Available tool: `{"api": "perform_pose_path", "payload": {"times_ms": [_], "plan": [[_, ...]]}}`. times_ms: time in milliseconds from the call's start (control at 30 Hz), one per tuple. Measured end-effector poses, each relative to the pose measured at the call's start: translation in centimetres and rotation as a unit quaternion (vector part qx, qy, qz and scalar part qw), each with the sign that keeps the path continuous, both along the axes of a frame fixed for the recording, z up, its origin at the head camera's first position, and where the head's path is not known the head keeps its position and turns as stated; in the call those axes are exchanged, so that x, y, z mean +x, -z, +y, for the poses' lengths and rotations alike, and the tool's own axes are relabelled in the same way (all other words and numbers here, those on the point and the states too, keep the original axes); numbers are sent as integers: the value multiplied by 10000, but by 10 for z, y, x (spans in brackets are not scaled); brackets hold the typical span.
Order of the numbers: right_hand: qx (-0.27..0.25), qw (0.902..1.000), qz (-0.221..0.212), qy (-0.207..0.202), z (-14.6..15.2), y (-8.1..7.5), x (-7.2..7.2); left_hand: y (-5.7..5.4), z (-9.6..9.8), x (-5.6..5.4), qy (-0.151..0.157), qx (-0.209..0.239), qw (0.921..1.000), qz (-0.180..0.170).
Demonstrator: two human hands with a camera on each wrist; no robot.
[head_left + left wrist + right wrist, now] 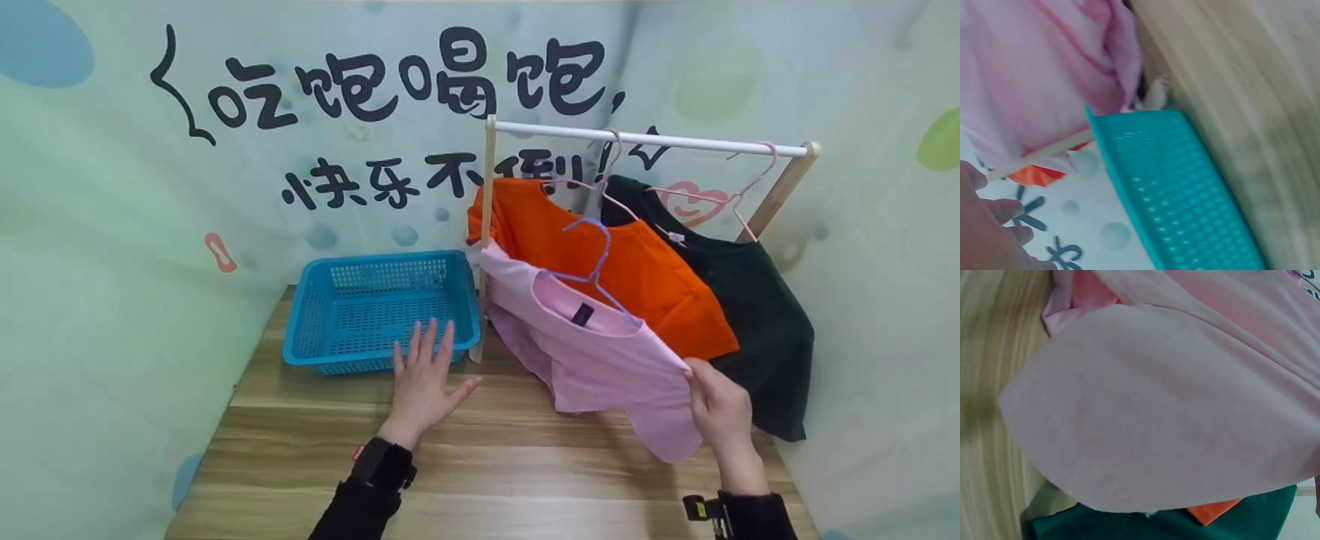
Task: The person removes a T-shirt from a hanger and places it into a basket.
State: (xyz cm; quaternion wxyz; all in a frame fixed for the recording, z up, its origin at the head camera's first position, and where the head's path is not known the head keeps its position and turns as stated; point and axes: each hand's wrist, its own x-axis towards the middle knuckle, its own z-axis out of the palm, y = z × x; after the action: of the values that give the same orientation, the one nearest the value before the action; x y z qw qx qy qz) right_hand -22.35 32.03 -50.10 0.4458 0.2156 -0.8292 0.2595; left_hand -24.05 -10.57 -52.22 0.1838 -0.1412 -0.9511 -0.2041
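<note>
We wear black sleeves: the left sleeve point(358, 510) at the head view's bottom, left of centre, the right sleeve point(761, 517) at lower right. A blocky black wristband point(384, 463) with a small red tab point(358, 452) wraps our left wrist; a dark block point(696, 508) at our right cuff bears a yellowish patch point(701, 511). Our left hand point(424, 386) and right hand point(724, 405) are bare.

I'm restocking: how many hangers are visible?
3: slim blue hanger in the pink cloth shirt, left pink hanger in the orange shirt, right pink hanger in the dark-green shirt.

There're 3 shirts point(592, 367), 3 hangers point(597, 276), 1 rack point(555, 130) & 1 bskt point(360, 315).
</note>
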Motion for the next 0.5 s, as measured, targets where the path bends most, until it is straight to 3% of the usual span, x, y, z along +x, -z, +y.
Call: {"api": "perform_pose_path", "payload": {"times_ms": [167,367,500], "plan": [[333,9986,205,-356,-1,6,4,-23,19,6,366,140,9984,397],[899,9936,347,-593,-7,3,7,-51,40,9,1065,435,9904,760],[1206,9886,479,-770,-11,-3,7,-64,51,8,1537,814,9823,690]]}}
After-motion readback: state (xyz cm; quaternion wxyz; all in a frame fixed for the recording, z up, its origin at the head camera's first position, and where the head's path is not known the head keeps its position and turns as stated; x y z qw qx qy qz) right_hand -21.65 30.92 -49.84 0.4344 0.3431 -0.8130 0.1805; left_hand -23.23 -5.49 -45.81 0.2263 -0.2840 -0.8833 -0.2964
